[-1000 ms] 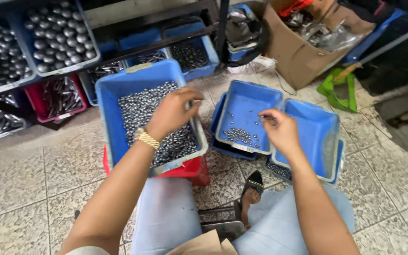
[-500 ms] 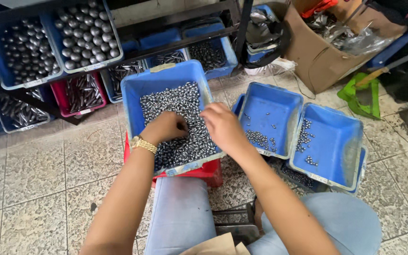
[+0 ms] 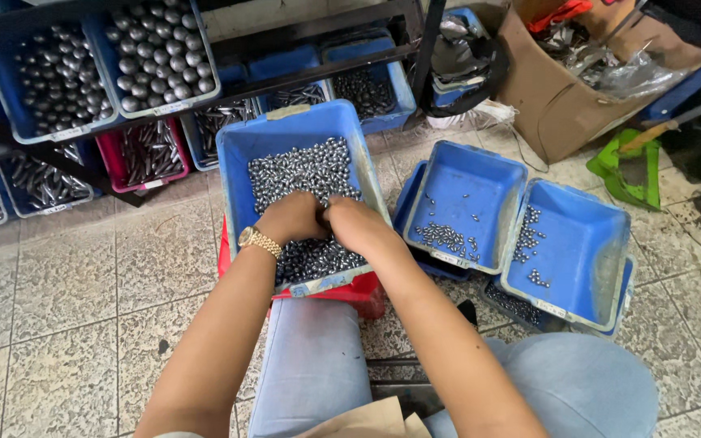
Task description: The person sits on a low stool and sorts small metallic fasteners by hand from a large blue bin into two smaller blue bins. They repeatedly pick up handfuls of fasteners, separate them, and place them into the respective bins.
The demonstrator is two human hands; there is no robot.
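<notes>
1 head-worn camera looks steeply down, close over the blue bin (image 3: 237, 162) on the lap

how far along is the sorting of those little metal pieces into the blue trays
Early, it seems. Done: a small scatter of grey pieces lies in the middle tray and fewer in the right tray. In hand: the left hand and right hand are both down in the big blue bin, picking through the pile; what the fingers hold is hidden. Left: that bin is mostly full.
</notes>
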